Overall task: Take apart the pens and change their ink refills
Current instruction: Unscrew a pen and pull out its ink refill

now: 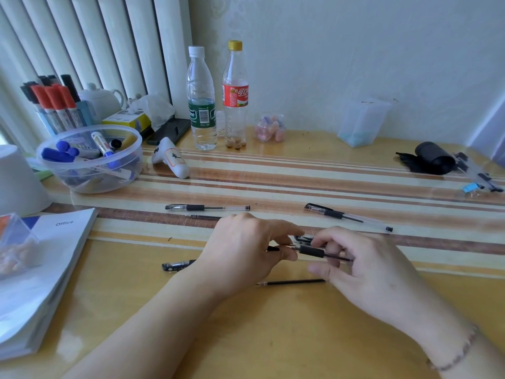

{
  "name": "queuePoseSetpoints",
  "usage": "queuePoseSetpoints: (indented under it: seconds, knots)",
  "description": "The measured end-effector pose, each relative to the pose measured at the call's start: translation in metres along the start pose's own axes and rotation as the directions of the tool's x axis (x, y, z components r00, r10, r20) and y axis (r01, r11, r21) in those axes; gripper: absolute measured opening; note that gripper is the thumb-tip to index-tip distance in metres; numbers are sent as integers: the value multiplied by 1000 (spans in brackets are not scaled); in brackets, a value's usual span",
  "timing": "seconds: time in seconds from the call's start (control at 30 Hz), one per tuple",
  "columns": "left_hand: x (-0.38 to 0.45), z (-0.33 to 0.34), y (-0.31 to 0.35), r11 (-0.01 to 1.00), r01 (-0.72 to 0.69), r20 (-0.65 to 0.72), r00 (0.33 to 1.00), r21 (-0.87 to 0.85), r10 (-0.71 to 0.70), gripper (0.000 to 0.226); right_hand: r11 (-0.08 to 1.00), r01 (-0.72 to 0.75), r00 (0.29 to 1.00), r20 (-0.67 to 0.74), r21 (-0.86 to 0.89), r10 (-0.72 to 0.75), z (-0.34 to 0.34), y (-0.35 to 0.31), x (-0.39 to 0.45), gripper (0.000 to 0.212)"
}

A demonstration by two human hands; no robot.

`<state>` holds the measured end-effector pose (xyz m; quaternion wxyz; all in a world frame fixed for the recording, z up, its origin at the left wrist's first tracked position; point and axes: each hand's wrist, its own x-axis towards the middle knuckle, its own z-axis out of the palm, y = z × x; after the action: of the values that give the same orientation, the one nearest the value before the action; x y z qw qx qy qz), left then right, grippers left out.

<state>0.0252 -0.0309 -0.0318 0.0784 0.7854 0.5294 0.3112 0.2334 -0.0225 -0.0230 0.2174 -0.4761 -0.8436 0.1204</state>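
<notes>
Loose refill (291, 282) under hands; spare pens (207, 207) beyond; bottles (201, 105) behind.

Both forearms are reaching in from the near edge, converging at the middle. The left hand (240, 255) is lying knuckles-up, its fingers curled and pinching at the tips. The right hand (363, 272) is facing it, fingertips pinching, little finger spread low.

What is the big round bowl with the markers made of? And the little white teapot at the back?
The bowl looks like thin clear plastic: you can see the markers right through its wall, and its rim is slightly cloudy. The teapot looks like glazed white ceramic, smooth and softly shiny, though from this distance it could also be plastic.
</notes>
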Motion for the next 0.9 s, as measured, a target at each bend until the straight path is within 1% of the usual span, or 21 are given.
queuePoseSetpoints:
  seconds: [0.07, 0.17, 0.2, 0.27, 0.37, 0.43, 0.5, 0.53, 0.57, 0.6, 0.63, 0.67, 0.73, 0.77, 0.9]
  knots:
    - [1, 1, -2, 1000, -1, 8, 1000, 20, 1, 18, 999, 13, 999, -51, -37, -15, 1, 0, -1, 19]
    - [2, 3, -4, 991, -75, 11, 997, 111, 74, 21, 988, 77, 986, -139, -137, -96, 3, 0, 1, 8]
    - [2, 3, -3, 986, -107, 7, 994, 126, 107, 20, 984, 93, 981, -152, -153, -117, 3, -1, 1, 9]
    - [2, 2, -3, 977, -157, -13, 987, 147, 161, 16, 981, 112, 976, -166, -161, -138, 5, 1, 1, 22]
    - [1, 1, -1, 966, -196, -36, 978, 166, 205, 17, 979, 120, 978, -152, -162, -145, 8, 3, 1, 33]
    - [1, 0, 2, 979, -161, -36, 985, 127, 166, 18, 985, 111, 981, -141, -135, -130, 9, 6, 1, 34]
    - [1, -2, 6, 996, -62, -19, 998, 68, 63, 25, 992, 84, 987, -128, -98, -97, 6, 7, 3, 34]
    - [0, -4, 7, 999, -21, 10, 1000, 34, 21, 27, 993, 73, 988, -130, -89, -84, 4, 7, 3, 34]
    - [0, -5, 7, 999, 15, 52, 999, -34, -14, 24, 996, 61, 988, -136, -72, -70, 2, 8, 3, 33]
    - [0, -6, 5, 990, 57, 105, 994, -128, -43, 19, 998, 50, 989, -139, -43, -55, 0, 9, 3, 33]
    - [0, -8, 2, 974, 94, 162, 985, -207, -61, 20, 999, 43, 990, -137, -16, -45, -2, 11, 3, 31]
    - [-1, -9, 0, 964, 107, 194, 979, -244, -60, 26, 999, 43, 989, -139, -4, -43, -3, 12, 3, 27]
    - [0, -10, -6, 975, 80, 197, 980, -205, -39, 36, 999, 53, 986, -155, -5, -53, -5, 12, 1, 19]
    - [2, -10, -7, 979, 72, 185, 982, -191, -36, 37, 998, 56, 985, -162, -6, -56, -7, 13, 1, 18]
    - [4, -9, -6, 966, 84, 140, 989, -244, -51, 25, 999, 42, 987, -154, -16, -43, -8, 12, 1, 18]
